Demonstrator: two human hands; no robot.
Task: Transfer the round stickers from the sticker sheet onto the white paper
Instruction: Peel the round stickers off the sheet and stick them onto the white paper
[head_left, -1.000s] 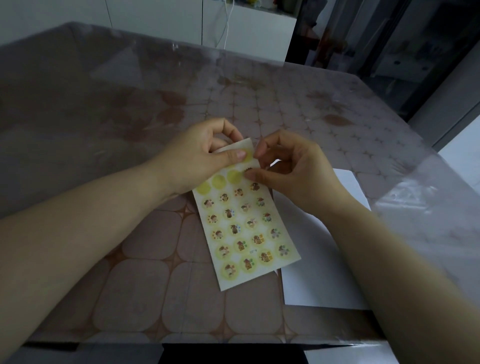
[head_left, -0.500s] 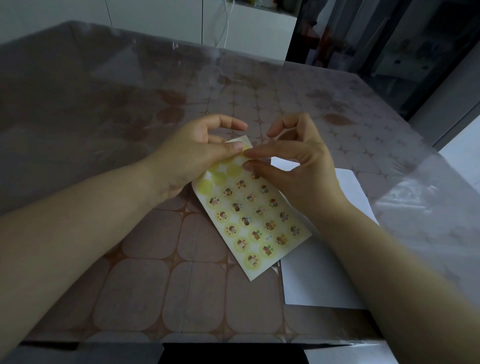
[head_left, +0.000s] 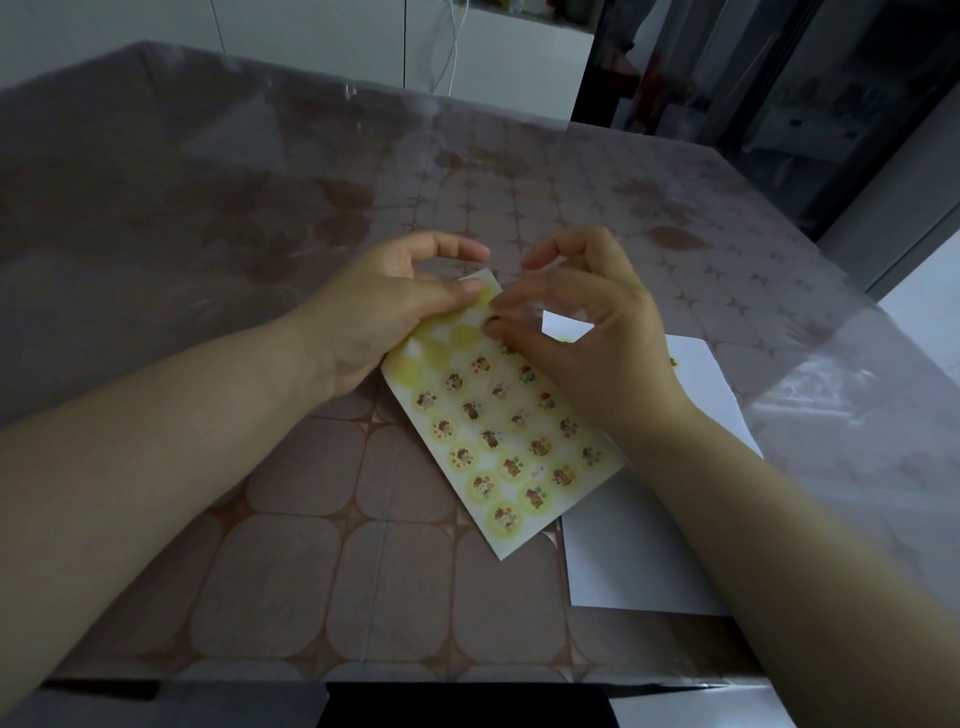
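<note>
The sticker sheet (head_left: 501, 436) lies tilted on the table, pale yellow with several round animal stickers and some blank yellow circles in its top rows. My left hand (head_left: 384, 317) pinches the sheet's top corner with thumb and fingers. My right hand (head_left: 582, 332) pinches a small round sticker (head_left: 493, 321) between thumb and forefinger at the sheet's upper right edge; whether it has left the sheet is unclear. The white paper (head_left: 644, 561) lies to the right, partly under the sheet and my right forearm, with a sticker (head_left: 673, 361) near its top edge.
The table (head_left: 322, 571) has a brown tile-pattern cloth under clear plastic. Its front edge runs just below my forearms and its right edge is close to the paper. White cabinets (head_left: 311, 36) and a dark doorway (head_left: 779, 78) stand behind.
The sheet has swung further, its lower end moving right over the white paper. My right thumb and forefinger have closed on a sticker at the upper right edge. My left hand kept hold of the top corner.
</note>
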